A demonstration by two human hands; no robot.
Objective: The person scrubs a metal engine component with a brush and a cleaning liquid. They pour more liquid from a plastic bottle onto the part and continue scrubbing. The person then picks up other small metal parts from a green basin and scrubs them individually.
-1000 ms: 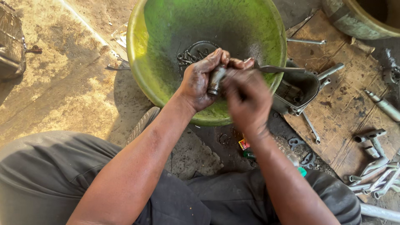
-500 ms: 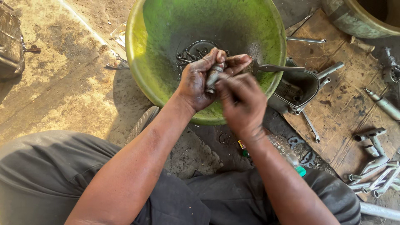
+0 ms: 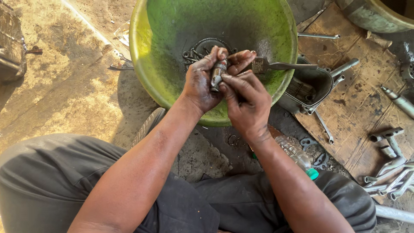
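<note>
Over the green basin point(image 3: 172, 51), both hands' grip stays clenched on the small metal part point(image 3: 218, 74), unmoved.

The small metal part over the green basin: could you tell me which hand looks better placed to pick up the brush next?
Probably the right hand. The left hand cradles the small metal part, while the right only fingers it and lies nearer the brush resting across the green basin rim.

The dusty concrete floor point(image 3: 64, 95) carries a big green basin point(image 3: 142, 51) and, to its right, a stained wooden board point(image 3: 358, 103). On the board lie a grey metal housing point(image 3: 317, 82), loose metal parts point(image 3: 388, 146) and a wrench point(image 3: 324, 127). A plastic bottle point(image 3: 297, 156) with a green cap lies on the floor near the board.
</note>
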